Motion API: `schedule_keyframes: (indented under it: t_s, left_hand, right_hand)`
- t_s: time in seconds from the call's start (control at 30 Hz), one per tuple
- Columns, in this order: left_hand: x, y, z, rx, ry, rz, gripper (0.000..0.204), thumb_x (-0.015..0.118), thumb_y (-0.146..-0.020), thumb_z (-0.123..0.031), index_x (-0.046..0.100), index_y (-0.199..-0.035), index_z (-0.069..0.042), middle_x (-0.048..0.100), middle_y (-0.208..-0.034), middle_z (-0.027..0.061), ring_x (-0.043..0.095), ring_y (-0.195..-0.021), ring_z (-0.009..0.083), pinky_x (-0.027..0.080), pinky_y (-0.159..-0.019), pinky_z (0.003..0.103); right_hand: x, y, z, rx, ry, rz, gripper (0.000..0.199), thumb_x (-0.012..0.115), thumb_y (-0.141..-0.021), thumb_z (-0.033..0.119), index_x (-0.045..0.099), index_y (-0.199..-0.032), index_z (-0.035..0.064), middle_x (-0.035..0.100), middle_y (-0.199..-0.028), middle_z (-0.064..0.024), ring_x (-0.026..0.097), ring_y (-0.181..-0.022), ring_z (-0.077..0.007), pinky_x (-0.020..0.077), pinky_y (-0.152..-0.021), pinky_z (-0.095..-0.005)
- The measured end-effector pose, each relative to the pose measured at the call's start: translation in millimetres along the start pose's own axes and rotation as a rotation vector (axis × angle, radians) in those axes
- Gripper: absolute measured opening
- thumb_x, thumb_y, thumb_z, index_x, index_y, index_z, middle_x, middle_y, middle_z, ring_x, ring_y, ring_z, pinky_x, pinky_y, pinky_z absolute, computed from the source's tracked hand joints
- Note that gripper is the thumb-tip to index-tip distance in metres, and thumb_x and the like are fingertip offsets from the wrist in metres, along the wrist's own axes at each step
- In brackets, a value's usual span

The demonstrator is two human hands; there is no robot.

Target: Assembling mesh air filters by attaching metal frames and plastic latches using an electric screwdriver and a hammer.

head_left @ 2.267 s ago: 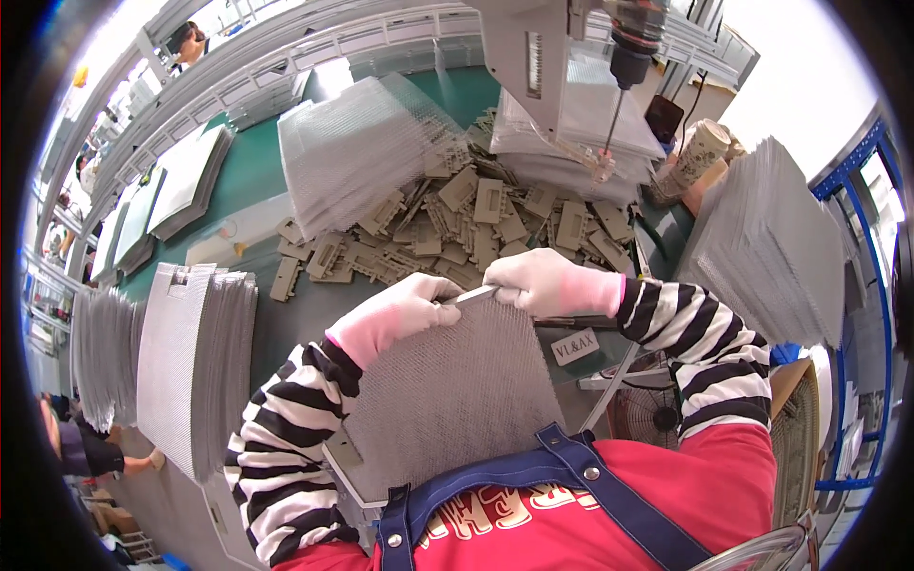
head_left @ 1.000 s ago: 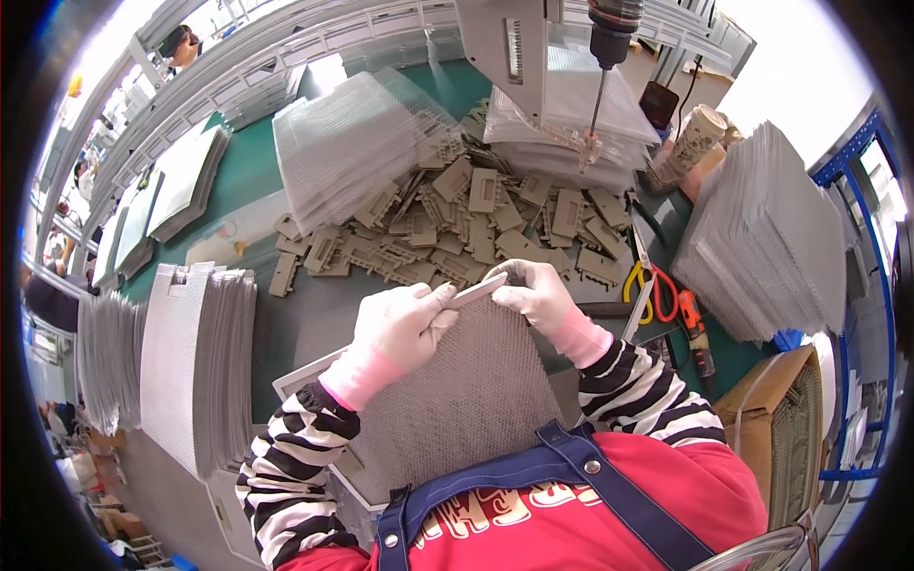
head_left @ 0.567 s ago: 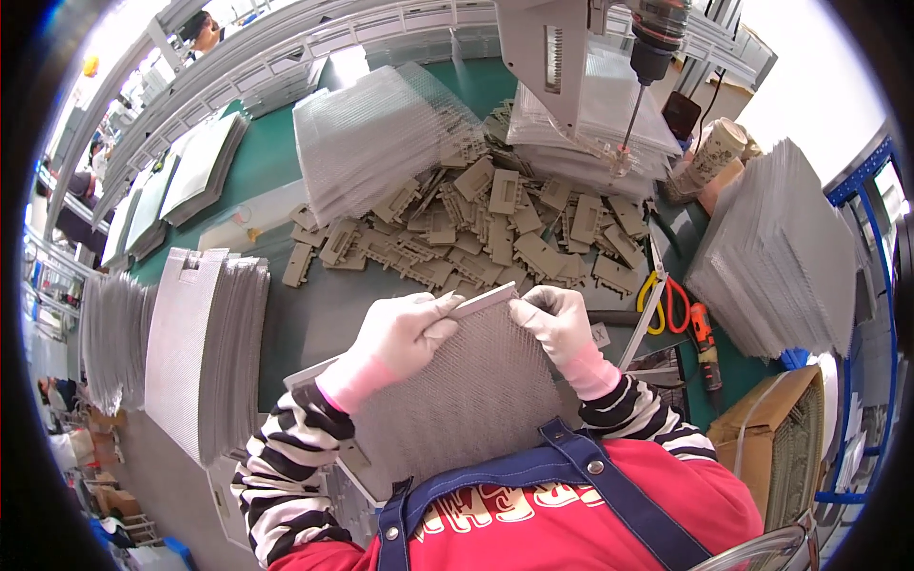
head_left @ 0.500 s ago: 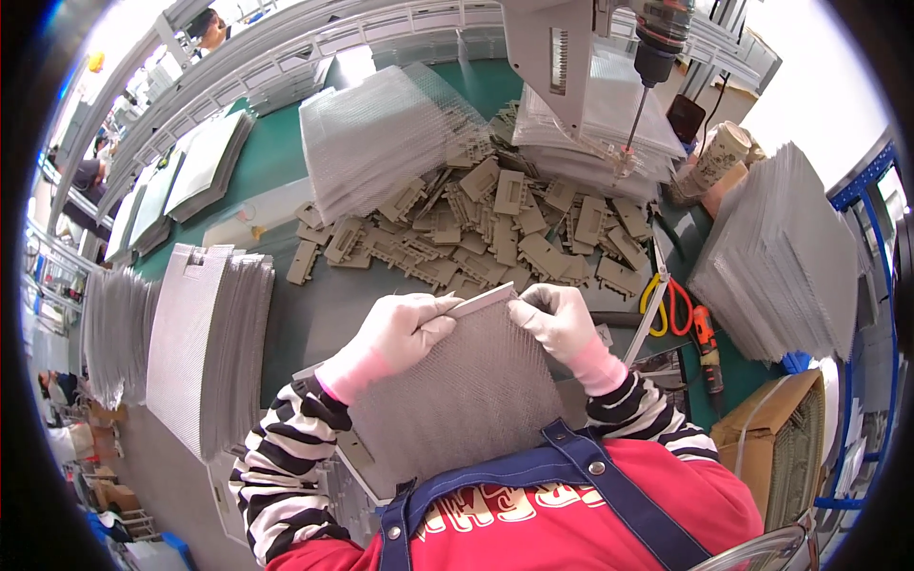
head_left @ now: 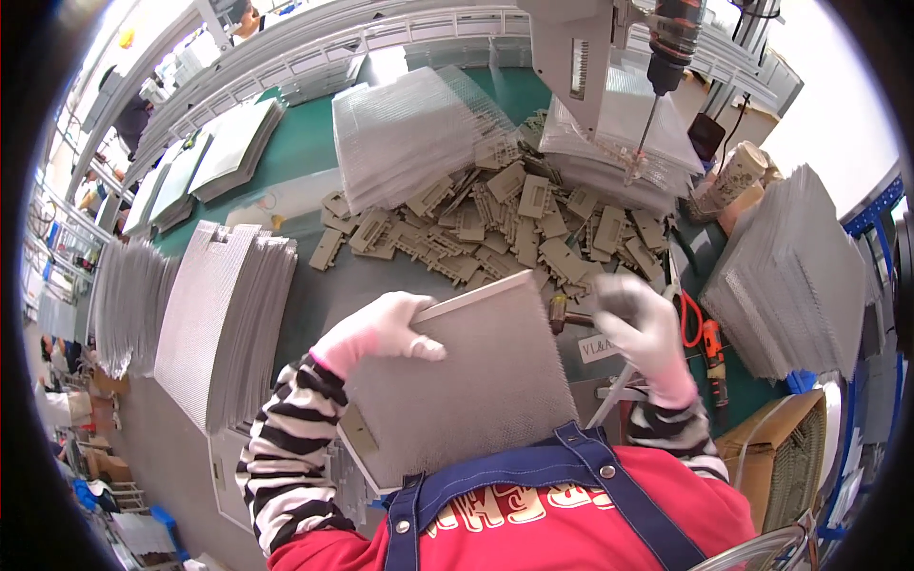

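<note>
Between the two forearms, a grey mesh panel [head_left: 466,400] stands tilted, its lower side meeting the blue apron [head_left: 495,461] at six o'clock and a pale strip [head_left: 481,294] edging it toward twelve. The left hand [head_left: 384,331] is at its ten o'clock corner, thumb stretched across the mesh and fingers partly hidden round the edge, in what looks like a loose grip. The right hand [head_left: 649,328] is apart from the panel, between two and three o'clock, loosely curled and blurred; whether it holds anything does not show. Near it lies a brass-headed tool [head_left: 558,313]. Beyond, around twelve to one, beige slotted parts [head_left: 519,214] are heaped on the green worktop [head_left: 309,135]. The panel is probably light and fairly stiff as a sheet, yet its fine mesh could dent or snag under a hard fingertip, and smooth gloves might slip on the strip. The bordered strip seems the soundest hold, thumb in front, fingers behind, one hand toward each end.
</note>
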State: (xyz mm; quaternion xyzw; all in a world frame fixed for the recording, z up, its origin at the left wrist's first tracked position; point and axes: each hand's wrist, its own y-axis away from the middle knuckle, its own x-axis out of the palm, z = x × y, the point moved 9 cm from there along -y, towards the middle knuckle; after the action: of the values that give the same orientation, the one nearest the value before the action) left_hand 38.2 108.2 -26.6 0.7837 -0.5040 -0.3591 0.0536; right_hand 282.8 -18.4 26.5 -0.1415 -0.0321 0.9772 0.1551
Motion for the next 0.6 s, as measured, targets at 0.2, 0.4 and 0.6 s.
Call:
schedule_keyframes:
  t_s: [0.2, 0.4, 0.6]
  left_hand:
    - [-15, 24, -2, -0.023, 0.032, -0.187, 0.042, 0.075, -0.069, -0.026, 0.063, -0.097, 0.003, 0.065, -0.076, 0.0161, 0.063, -0.071, 0.0207, 0.048, -0.069, 0.031]
    - [-69, 64, -96, 0.197, 0.095, -0.545, 0.033, 0.074, -0.068, -0.018, 0.064, -0.092, 0.002, 0.061, -0.068, 0.0095, 0.056, -0.063, 0.014, 0.047, -0.065, 0.029]
    - [-87, 112, -90, 0.4, 0.402, -0.863, 0.054, 0.081, -0.068, -0.033, 0.062, -0.1, 0.007, 0.065, -0.078, 0.0056, 0.058, -0.066, 0.0091, 0.049, -0.065, 0.023]
  right_hand:
    - [57, 144, -89, 0.43, -0.022, 0.805, 0.043, 0.054, -0.089, 0.023, 0.051, -0.126, 0.0023, 0.053, -0.127, -0.0134, 0.048, -0.118, -0.019, 0.035, -0.1, -0.0298]
    - [29, 90, -44, 0.019, -0.526, 0.44, 0.058, 0.07, -0.073, 0.008, 0.046, -0.126, 0.0017, 0.053, -0.125, -0.0119, 0.054, -0.108, -0.0215, 0.0421, -0.093, -0.0376]
    - [-38, 18, 31, -0.361, -0.236, 0.211, 0.052, 0.062, -0.081, 0.015, 0.044, -0.125, -0.0042, 0.054, -0.122, -0.015, 0.055, -0.106, -0.0254, 0.0436, -0.091, -0.0396]
